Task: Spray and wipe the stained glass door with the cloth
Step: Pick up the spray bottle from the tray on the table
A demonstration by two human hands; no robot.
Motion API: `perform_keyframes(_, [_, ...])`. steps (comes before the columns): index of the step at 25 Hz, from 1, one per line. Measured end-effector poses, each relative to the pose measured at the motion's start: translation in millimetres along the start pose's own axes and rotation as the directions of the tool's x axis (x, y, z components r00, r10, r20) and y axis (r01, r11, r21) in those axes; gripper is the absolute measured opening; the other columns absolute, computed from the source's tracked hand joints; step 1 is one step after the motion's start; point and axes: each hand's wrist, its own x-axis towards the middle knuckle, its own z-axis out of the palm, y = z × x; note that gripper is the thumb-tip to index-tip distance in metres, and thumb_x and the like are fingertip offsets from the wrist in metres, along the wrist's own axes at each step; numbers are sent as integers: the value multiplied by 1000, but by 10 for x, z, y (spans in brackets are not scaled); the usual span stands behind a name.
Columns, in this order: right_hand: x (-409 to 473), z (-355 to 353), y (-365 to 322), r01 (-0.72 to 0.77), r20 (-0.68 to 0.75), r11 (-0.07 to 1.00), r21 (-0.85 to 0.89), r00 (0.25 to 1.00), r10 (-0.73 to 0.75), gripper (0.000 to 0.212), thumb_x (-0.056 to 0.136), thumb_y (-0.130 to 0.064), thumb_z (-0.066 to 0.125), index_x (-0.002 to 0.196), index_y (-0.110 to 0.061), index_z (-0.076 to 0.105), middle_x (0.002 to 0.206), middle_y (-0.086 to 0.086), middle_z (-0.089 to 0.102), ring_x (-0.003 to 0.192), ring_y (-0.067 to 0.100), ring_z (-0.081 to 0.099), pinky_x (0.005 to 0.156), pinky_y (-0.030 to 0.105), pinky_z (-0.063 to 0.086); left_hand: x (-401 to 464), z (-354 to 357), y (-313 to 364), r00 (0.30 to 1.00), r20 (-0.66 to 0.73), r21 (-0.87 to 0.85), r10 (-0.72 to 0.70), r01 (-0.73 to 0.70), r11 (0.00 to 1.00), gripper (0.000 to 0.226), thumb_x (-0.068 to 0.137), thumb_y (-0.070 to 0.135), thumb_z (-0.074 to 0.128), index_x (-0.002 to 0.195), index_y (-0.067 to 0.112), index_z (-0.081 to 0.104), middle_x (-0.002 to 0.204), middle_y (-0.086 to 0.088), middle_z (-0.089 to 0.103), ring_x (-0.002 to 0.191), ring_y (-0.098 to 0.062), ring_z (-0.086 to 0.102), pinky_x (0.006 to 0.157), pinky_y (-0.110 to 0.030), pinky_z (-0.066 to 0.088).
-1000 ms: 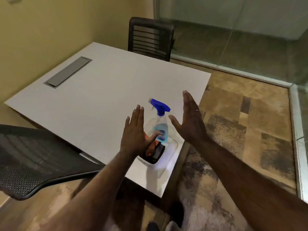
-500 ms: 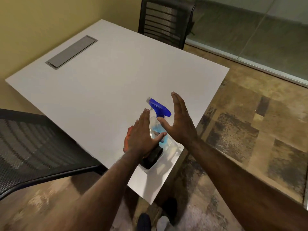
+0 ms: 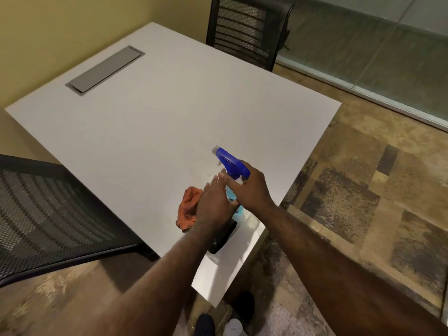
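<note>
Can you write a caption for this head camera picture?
Right hand grasps the blue spray bottle while left hand reaches beside the orange cloth.

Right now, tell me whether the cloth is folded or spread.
Neither: the orange cloth lies crumpled in a heap on the table.

Both bare forearms reach forward and meet near the middle of the view, the left arm coming up from the lower left and the right arm from the lower right. The left hand (image 3: 213, 204) is held flat with fingers straight and together, palm turned down and to the right. The right hand (image 3: 252, 190) curls over just beside it, its fingertips touching the left hand's fingers.
</note>
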Motion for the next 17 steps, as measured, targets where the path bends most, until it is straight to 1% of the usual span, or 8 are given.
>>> perform_keyframes(2, [-25,7,-32,2,-27,1000,-19,1000,-3,34,86,-26,71,115,-14,58,75,-19,51,58,3,49,56,5,40,-21,-26,34,1000,6,-37,5,-5,999,63,85,39,66,139,19,39,127,-4,62,108,-22,59,99,-37,49])
perform_keyframes(4, [-93,-5,-102,37,-73,999,-37,997,-39,28,85,-28,71,108,-20,58,72,-18,51,56,8,47,53,8,40,-65,-100,88,999,13,-80,35,-34,996,60,88,37,63,140,19,38,127,-4,62,108,-22,60,100,-37,48])
perform_keyframes(7, [-225,-22,-317,102,-170,994,-49,979,-109,27,84,-29,73,100,-30,52,70,-18,52,54,11,45,55,10,40,-168,-270,194,995,51,-200,89,-77,977,59,87,42,62,137,22,38,122,-3,65,103,-22,64,99,-40,51])
perform_keyframes(9, [-336,-65,-520,142,-234,989,-50,961,-149,27,82,-30,74,98,-29,53,71,-16,54,55,9,50,56,9,41,-243,-405,267,991,55,-278,122,-103,955,59,83,49,62,133,25,40,115,-2,68,97,-21,67,93,-42,55])
perform_keyframes(11, [-464,-149,-742,181,-288,981,-70,938,-193,25,82,-30,74,97,-24,56,71,-13,56,59,5,54,58,7,42,-315,-574,391,981,37,-271,189,-172,947,57,81,44,69,128,20,47,110,-2,70,96,-20,67,91,-40,56])
perform_keyframes(14, [-741,-292,-1098,175,-407,978,-111,890,-206,29,82,-32,74,103,-20,58,87,-10,59,70,4,58,66,7,43,-513,-858,727,942,8,-273,335,-320,907,47,80,28,75,119,13,55,109,-3,70,100,-18,65,90,-30,52])
perform_keyframes(15, [-859,-343,-1208,159,-469,980,-116,861,-195,34,82,-33,74,108,-16,60,92,-8,60,76,6,58,67,6,42,-620,-940,860,920,5,-285,391,-373,883,45,79,26,76,117,12,57,110,-4,70,101,-17,63,88,-27,50])
perform_keyframes(17, [-1136,-479,-1390,149,-597,981,-127,778,-196,42,82,-33,73,115,-10,61,94,-4,63,81,8,59,64,2,40,-857,-1040,1108,866,2,-309,501,-476,823,44,76,22,79,114,12,59,107,-2,70,98,-13,62,84,-24,47])
